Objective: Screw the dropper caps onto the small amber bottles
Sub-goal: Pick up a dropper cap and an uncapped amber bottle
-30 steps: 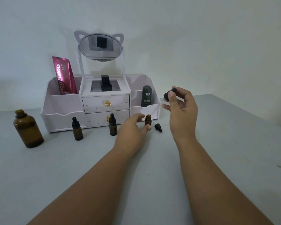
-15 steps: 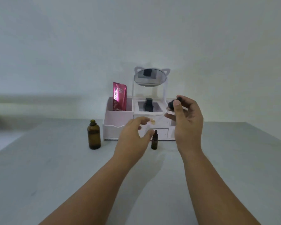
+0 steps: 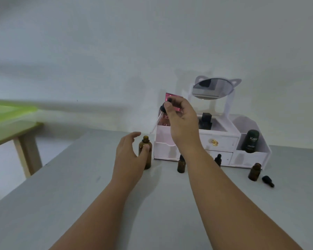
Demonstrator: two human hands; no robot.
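**Inspector:** Desk (image 3: 76, 199) findings, referenced to the organizer (image 3: 224, 142)?

**Assistant:** Left of it, the left hand (image 3: 131, 156) cups the large amber bottle (image 3: 145, 156), thumb on the glass. I cannot tell if the fingers have closed. In front of it, the right hand (image 3: 182, 121) pinches a dropper cap (image 3: 163, 107), held raised. At its front right stands an uncapped small amber bottle (image 3: 254, 171), with a loose cap (image 3: 267, 181) beside it.

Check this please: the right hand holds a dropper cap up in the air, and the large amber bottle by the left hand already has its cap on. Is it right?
Not quite. In the head view the large amber bottle by the left hand has an open neck, with no cap on. The right hand does hold a dropper cap up in the air.
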